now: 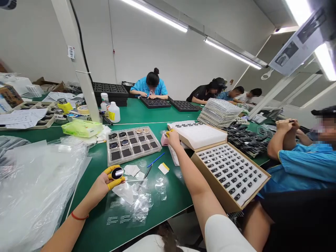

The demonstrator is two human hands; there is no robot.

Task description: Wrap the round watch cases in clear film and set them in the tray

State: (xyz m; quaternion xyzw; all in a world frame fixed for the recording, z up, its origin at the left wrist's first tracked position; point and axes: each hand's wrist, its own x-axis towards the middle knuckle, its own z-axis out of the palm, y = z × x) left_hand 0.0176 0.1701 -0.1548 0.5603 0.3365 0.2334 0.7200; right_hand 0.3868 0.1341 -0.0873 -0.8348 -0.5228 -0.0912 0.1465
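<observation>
My left hand [106, 180], with yellow finger covers, grips a round black disc [117, 173] with a glossy face by its edge. It is above the bench, just in front of a clear plastic tray [133, 159]. The tray has square dark compartments, several with round parts in them. My right hand [173, 139], also in yellow finger covers, reaches forward to a small pink container [164, 139]. Its fingers are bent together at the container's top; what they hold, if anything, is hidden. Between my hands lie a blue stick [156, 159], tweezers [148, 170] and white wipes [132, 170].
On the right, a cardboard box [231, 175] holds white foam with rows of small black parts. Clear plastic film [39, 196] covers the left side. A green wipes pack [82, 128] and white bottle [113, 112] stand behind. A co-worker in blue [301, 161] sits close at right.
</observation>
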